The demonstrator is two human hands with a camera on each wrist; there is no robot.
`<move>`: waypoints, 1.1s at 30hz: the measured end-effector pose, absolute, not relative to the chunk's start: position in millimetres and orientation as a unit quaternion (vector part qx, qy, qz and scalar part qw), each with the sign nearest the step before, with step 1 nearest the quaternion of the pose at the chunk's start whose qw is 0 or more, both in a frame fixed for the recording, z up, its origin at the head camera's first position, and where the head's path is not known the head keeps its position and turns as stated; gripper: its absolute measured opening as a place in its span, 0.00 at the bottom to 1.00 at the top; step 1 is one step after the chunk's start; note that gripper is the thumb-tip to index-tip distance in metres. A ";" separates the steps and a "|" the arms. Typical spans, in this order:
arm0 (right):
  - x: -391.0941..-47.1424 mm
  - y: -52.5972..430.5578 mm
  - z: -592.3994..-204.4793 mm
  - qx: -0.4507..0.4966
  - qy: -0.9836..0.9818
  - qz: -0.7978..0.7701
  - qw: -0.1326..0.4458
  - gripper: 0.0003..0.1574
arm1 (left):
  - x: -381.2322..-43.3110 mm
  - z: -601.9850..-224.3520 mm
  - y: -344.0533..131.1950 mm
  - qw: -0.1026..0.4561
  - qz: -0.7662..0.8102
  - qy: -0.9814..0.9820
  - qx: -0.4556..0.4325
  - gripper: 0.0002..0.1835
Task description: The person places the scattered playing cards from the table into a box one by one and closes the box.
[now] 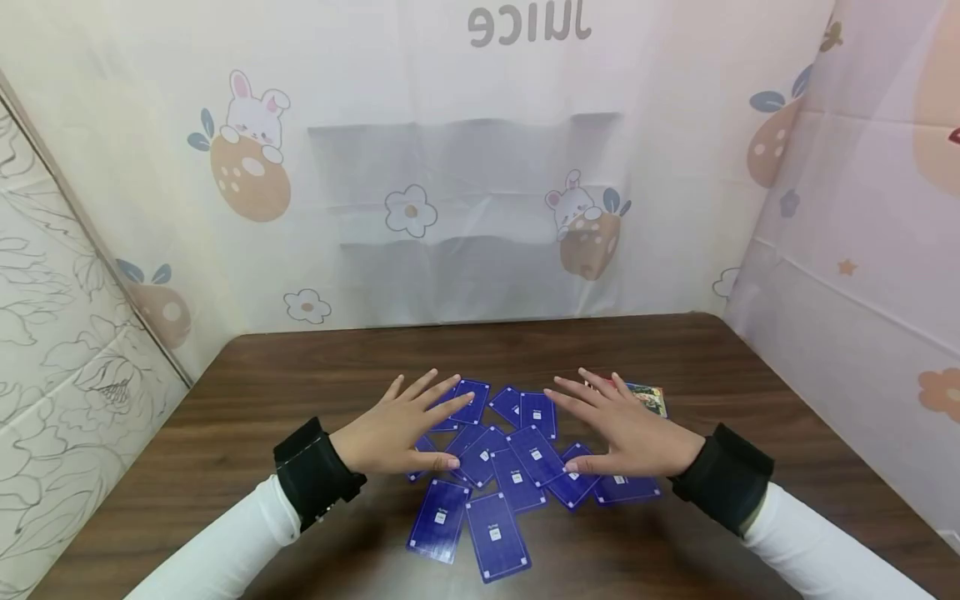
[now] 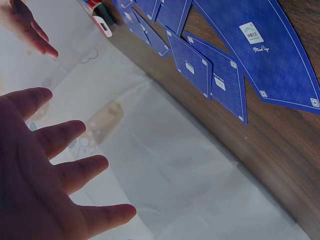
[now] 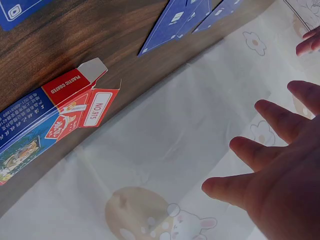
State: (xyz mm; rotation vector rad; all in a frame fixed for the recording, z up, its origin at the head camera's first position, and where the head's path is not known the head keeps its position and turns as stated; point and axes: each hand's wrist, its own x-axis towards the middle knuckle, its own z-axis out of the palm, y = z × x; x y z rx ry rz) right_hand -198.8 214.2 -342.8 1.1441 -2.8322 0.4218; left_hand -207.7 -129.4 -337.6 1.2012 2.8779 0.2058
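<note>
Blue-backed playing cards (image 1: 498, 540) lie scattered and partly overlapping on the brown table, between and below both hands. Over the left side of the spread is my left hand (image 1: 397, 432), palm down with fingers spread. My right hand (image 1: 633, 432) is held the same way above the right side. Neither hand holds anything. In the left wrist view, cards (image 2: 190, 65) appear beyond the spread fingers (image 2: 82, 170). A cardboard card box (image 1: 648, 398) lies behind my right hand, which partly hides it; its end flap (image 3: 99, 107) hangs open in the right wrist view.
The wooden table (image 1: 300, 367) reaches back to a white printed curtain (image 1: 480, 283) with rabbits and flowers. Another curtain (image 1: 847, 317) runs along the right side. A white panel with line-drawn flowers (image 1: 82, 358) stands at the left. Both wrists wear black bands (image 1: 315, 471).
</note>
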 end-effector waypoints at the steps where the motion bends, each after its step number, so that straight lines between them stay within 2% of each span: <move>1: -199.5 215.1 -342.7 0.369 -0.919 0.135 0.029 0.54 | -207.8 -337.4 -129.3 0.007 0.065 0.921 0.385 0.44; 21: -209.4 228.0 -345.5 0.355 -0.924 0.137 0.038 0.51 | -204.8 -335.3 -132.9 -0.006 0.068 0.918 0.391 0.45; 33: -222.3 237.7 -344.2 0.309 -0.941 0.138 0.017 0.55 | -210.2 -334.3 -133.5 -0.003 0.073 0.917 0.392 0.44</move>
